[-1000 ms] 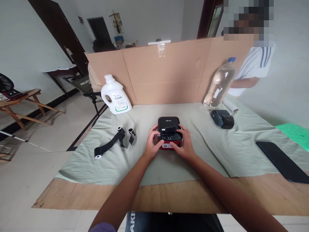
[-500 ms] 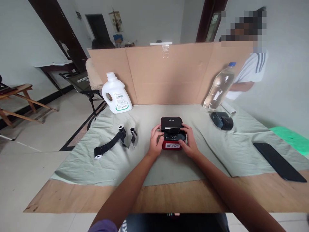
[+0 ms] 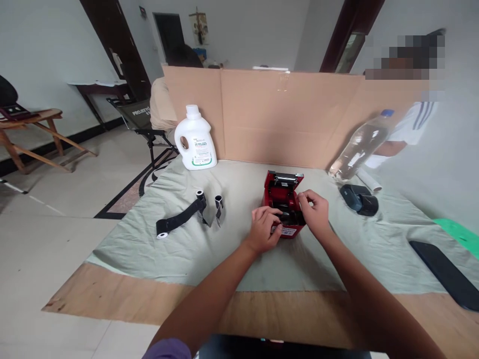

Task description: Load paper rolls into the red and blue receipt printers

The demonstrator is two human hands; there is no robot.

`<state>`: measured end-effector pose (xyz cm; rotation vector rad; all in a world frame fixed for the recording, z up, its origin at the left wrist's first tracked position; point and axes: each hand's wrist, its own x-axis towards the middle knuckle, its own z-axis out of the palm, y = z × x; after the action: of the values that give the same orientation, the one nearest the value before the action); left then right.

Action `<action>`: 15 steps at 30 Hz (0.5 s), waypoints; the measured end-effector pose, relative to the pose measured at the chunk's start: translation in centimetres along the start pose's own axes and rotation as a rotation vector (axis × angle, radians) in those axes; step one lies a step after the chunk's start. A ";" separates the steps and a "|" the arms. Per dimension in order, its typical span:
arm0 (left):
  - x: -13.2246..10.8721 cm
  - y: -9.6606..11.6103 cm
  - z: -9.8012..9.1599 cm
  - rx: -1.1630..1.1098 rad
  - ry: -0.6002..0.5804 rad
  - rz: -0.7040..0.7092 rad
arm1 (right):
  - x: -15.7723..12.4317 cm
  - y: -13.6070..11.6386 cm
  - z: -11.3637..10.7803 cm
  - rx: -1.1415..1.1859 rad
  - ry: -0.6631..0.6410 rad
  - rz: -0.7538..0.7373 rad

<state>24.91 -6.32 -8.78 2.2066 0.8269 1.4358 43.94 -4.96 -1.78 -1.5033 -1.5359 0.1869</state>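
Red device (image 3: 283,196) is being handled on the pale green cloth (image 3: 292,271), with its lid (image 3: 287,178) standing open. Its near left corner is being covered by the left hand (image 3: 264,231), whose fingers are being curled over the opening; whether anything is being gripped cannot be told. At the right edge, the right hand's (image 3: 316,211) thumb and fingertips are being held close together, and anything being pinched between them cannot be made out
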 end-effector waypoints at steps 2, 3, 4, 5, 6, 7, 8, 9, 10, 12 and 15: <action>0.1 0.2 0.0 -0.029 -0.011 -0.037 | 2.2 0.0 0.1 -0.089 -0.260 -0.016; 0.2 0.3 0.0 -0.042 -0.014 -0.047 | 3.3 0.0 0.3 -0.138 -0.404 -0.048; 0.2 0.4 0.1 -0.052 -0.015 -0.052 | 4.4 -0.1 0.6 -0.196 -0.538 -0.094; 0.2 0.4 0.1 -0.059 -0.015 -0.054 | 5.4 -0.2 1.0 -0.261 -0.643 -0.141; 0.2 0.5 0.1 -0.065 -0.013 -0.054 | 6.2 -0.3 1.4 -0.327 -0.722 -0.181; 0.2 0.5 0.1 -0.073 -0.008 -0.054 | 6.8 -0.6 1.9 -0.393 -0.788 -0.201; 0.2 0.5 0.2 -0.082 0.005 -0.060 | 7.2 -0.9 2.5 -0.461 -0.852 -0.196; 0.1 0.4 0.2 -0.092 0.029 -0.071 | 7.4 -1.3 2.9 -0.524 -0.917 -0.172; 0.1 0.3 0.2 -0.104 0.064 -0.086 | 7.6 -1.6 3.4 -0.578 -0.984 -0.137; 0.1 0.0 0.2 -0.140 0.154 -0.127 | 7.6 -2.1 3.9 -0.655 -1.093 -0.078; 0.4 -0.7 0.3 -0.249 0.295 -0.218 | 7.3 -1.9 3.6 -0.660 -1.034 -0.134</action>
<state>25.07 -5.51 -9.04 1.6924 0.8969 1.6746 41.55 2.48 1.18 -1.9222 -2.7052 0.4590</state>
